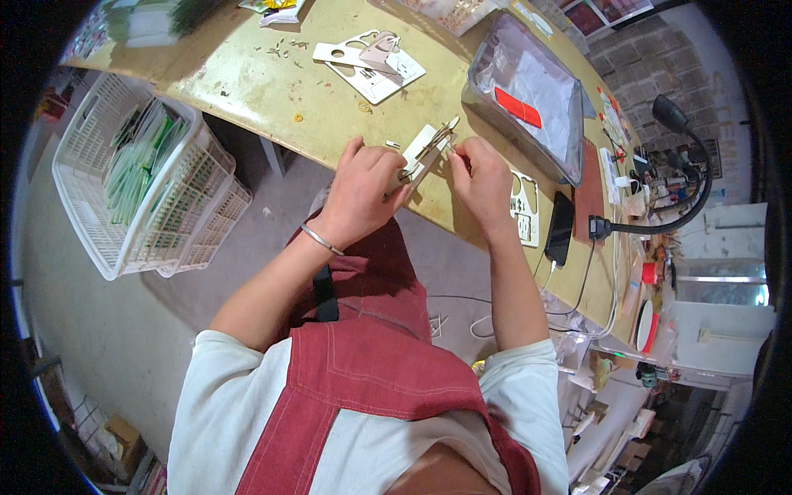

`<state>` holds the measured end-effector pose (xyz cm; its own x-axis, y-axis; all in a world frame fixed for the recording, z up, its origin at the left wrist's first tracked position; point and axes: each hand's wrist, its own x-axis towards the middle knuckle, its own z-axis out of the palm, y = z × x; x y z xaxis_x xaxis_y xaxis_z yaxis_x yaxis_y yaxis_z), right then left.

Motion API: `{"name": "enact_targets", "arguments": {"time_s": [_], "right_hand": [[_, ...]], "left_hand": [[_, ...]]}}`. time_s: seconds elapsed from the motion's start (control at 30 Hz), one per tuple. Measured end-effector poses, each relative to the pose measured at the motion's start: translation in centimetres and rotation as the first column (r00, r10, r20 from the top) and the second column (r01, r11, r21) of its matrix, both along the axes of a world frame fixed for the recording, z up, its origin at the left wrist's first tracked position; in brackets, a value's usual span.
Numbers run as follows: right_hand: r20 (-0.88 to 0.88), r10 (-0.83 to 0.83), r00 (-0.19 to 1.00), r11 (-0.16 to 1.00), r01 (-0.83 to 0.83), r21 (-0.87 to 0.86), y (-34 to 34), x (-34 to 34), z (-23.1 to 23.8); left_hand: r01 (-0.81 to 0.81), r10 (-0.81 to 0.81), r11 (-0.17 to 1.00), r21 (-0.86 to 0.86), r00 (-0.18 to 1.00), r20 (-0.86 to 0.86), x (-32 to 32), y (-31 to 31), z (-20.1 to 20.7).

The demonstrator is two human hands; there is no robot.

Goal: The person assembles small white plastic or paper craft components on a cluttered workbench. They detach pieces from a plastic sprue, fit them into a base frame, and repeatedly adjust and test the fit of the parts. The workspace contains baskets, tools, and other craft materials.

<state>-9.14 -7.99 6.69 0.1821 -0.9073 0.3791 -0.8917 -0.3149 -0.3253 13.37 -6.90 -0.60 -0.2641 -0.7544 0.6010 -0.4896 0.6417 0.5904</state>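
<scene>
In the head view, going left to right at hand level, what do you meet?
White plastic basket → left hand → small wooden assembly held between both hands → right hand → black phone → black gooseneck lamp.

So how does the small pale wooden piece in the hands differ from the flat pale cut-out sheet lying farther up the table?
The small pale wooden piece is gripped by the left hand and right hand and tilted off the yellowish table; the flat cut-out sheet lies untouched. The held piece is narrow; the sheet is wider, with holes cut through it. Both look like thin light wood.
</scene>
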Motion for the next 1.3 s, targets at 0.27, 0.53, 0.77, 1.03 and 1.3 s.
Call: {"name": "enact_targets", "arguments": {"time_s": [0.27, 0.53, 0.77, 1.03, 1.3], "right_hand": [[-0.005, -0.016, 1.000, 1.000, 0.016, -0.019, 0.3, 0.3, -0.2], [-0.011, 0.018, 1.000, 0.999, -0.018, -0.040, 0.0, 0.1, -0.2], [0.013, 0.012, 1.000, 1.000, -0.012, -0.020, 0.1, 0.3, 0.1], [-0.001, 0.002, 1.000, 1.000, -0.002, -0.013, 0.1, 0.1, 0.1], [-0.002, 0.017, 1.000, 0.999, -0.017, -0.034, 0.2, 0.2, 0.1]], "left_hand": [[0.009, -0.001, 0.997, 0.072, 0.994, -0.112, 0.0, -0.1, 0.5], [-0.019, 0.018, 1.000, -0.004, 0.991, -0.132, -0.6, -0.1, 0.0], [-0.022, 0.020, 0.999, -0.035, 0.997, -0.070, -0.5, -0.2, -0.4], [-0.032, 0.028, 0.999, -0.037, 0.995, -0.097, -0.5, -0.1, -0.3], [-0.034, 0.030, 0.998, -0.053, 0.996, -0.078, -0.5, -0.1, -0.3]]}}
